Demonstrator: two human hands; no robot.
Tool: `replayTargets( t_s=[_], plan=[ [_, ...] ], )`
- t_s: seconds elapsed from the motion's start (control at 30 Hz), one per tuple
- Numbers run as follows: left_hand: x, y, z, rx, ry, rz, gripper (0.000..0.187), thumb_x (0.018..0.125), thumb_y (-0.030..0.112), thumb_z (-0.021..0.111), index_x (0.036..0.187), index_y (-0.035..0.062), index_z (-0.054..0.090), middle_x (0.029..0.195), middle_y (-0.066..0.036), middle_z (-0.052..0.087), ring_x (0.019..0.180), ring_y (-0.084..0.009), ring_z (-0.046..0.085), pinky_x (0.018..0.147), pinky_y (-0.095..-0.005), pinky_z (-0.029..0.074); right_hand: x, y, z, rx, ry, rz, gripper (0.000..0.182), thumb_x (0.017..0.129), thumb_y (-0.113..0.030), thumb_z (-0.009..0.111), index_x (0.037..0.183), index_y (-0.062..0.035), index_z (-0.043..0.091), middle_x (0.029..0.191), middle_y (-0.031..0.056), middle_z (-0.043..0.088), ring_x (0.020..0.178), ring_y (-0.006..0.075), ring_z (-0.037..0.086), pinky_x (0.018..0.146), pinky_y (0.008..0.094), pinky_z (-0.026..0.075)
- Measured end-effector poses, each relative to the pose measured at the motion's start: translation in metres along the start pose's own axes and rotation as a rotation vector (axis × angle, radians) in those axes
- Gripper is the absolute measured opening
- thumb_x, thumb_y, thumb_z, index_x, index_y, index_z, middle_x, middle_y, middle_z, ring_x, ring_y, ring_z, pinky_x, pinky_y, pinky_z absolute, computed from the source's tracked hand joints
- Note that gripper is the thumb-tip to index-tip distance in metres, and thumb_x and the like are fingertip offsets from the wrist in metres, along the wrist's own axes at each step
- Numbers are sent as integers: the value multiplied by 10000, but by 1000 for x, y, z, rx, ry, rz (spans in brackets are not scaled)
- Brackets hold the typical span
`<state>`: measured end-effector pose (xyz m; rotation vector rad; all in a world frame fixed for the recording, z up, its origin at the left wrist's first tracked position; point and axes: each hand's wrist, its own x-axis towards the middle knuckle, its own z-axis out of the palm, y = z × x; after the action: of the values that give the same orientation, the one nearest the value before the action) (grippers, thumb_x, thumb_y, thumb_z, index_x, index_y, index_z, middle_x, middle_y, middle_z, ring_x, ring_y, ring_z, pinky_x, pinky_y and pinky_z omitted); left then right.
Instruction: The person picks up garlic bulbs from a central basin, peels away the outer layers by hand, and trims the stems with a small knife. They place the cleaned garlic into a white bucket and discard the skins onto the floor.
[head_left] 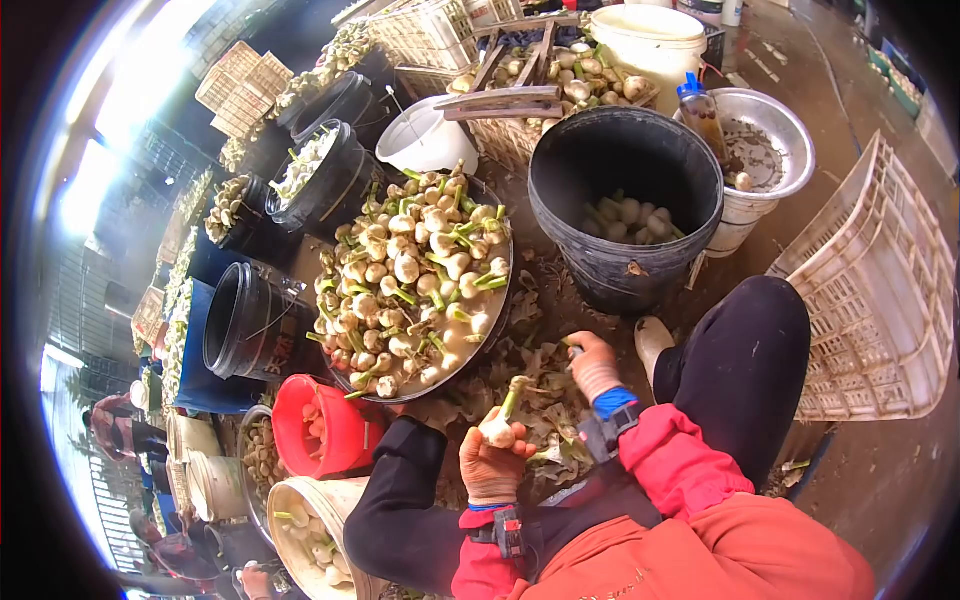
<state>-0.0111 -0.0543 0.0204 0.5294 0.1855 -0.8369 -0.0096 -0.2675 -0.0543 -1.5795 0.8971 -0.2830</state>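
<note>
My left hand (490, 468) is closed around a fresh garlic bulb (497, 430), whose green stem points upward. To its right, my right hand (594, 366) is curled shut; a small end of something shows at its fingers, too little to name. Ahead of my left hand stands a wide round basin (508, 290) heaped with garlic bulbs (405, 265) on short green stems. A large black bucket (610, 262) beyond my right hand has pale bulbs (635, 218) at its bottom. Dry husks and leaves (535, 350) litter the ground below my hands.
A red bucket (340, 455) and a cream bucket (335, 500) with bulbs sit by my left knee. At right stands a white plastic crate (870, 300). A metal bowl (795, 135) and a bottle (703, 120) rest behind the black bucket. Other people work at far left.
</note>
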Motion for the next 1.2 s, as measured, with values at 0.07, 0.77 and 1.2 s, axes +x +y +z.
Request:
replayTargets(
  t_s=[0.07, 0.77, 1.2],
  plan=[
    [0, 1, 8, -16, 66, 41, 454, 830, 372, 568, 1181, 84, 552, 999, -165, 622, 768, -275, 618, 784, -452, 497, 5, 19, 4, -306, -75, -273, 172, 766, -112, 604, 917, -49, 656, 918, 143, 659, 858, 227, 629, 792, 321, 474],
    [13, -4, 8, 441, 317, 91, 606, 874, 555, 472, 1310, 139, 407, 852, -100, 587, 521, -156, 520, 408, -270, 429, -57, -62, 18, -17, -731, 11, 371, 826, -80, 589, 1191, -28, 551, 1008, 96, 641, 888, 146, 580, 794, 271, 457],
    [10, -12, -12, 776, 321, 292, 837, 827, 592, 526, 1424, 100, 208, 837, -56, 593, 581, -134, 553, 463, -247, 466, -65, -42, 28, 411, -625, 238, 236, 836, -149, 635, 1046, -41, 636, 871, -2, 633, 772, 90, 561, 691, 256, 468]
  ],
)
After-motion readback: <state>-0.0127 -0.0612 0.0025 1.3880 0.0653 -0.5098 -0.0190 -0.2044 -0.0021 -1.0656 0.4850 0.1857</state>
